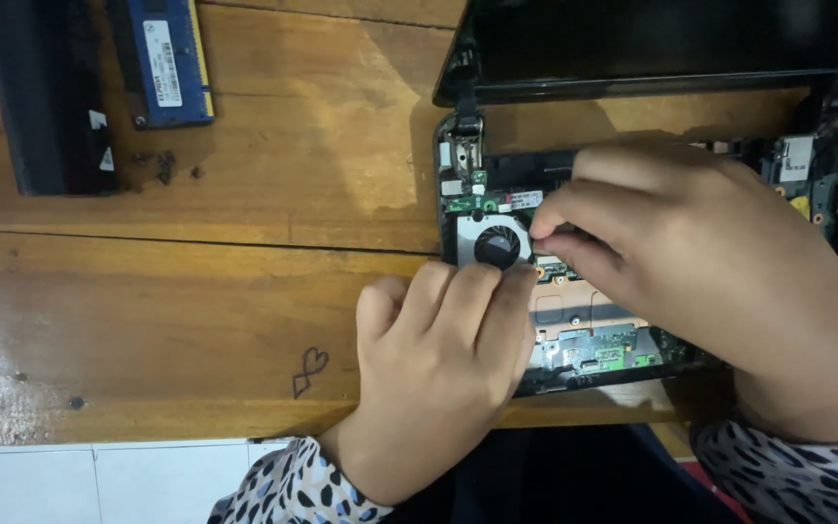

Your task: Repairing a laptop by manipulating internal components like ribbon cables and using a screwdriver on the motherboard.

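Observation:
An opened laptop base [831, 126] lies on the wooden table [196, 291], its circuit board and round cooling fan [497, 245] exposed. My left hand [434, 364] rests curled on the base's near left corner, fingertips touching the board just below the fan. My right hand [700, 252] reaches over the middle of the board, thumb and forefinger pinched on a small part beside the fan; what they pinch is too small to tell. The laptop's dark screen lid [661, 44] stands open at the back.
A long black battery pack [46, 97] and a blue memory module [162, 63] lie at the table's far left. A small heart is drawn on the wood [309, 371]. White floor tiles [99, 485] show below the table's near edge.

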